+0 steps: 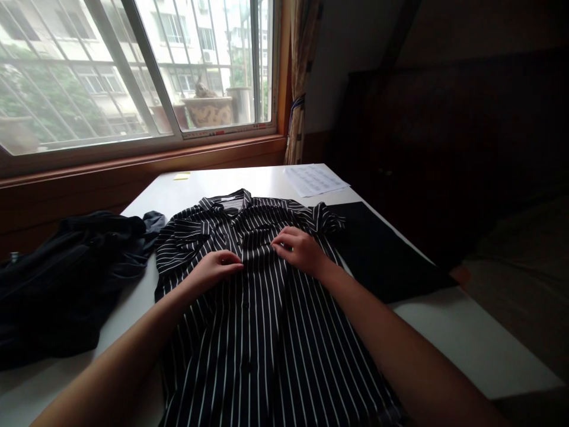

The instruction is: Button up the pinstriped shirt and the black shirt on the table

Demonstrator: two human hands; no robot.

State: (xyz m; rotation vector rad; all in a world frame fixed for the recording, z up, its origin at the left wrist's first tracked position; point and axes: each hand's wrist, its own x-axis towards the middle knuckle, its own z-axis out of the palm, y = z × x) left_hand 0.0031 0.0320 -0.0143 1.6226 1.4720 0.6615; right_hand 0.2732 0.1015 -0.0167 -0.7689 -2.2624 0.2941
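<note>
Head view crops striped shirt [267, 332] (hem).

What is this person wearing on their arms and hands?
Nothing that shows. The left hand and right hand are bare, without gloves, and both forearms are bare up to the picture's edge: no sleeve, watch or bracelet in view.

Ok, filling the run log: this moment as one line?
left hand: on striped shirt | right hand: on striped shirt | shirt: flat on white table | black garment: beside it
</note>
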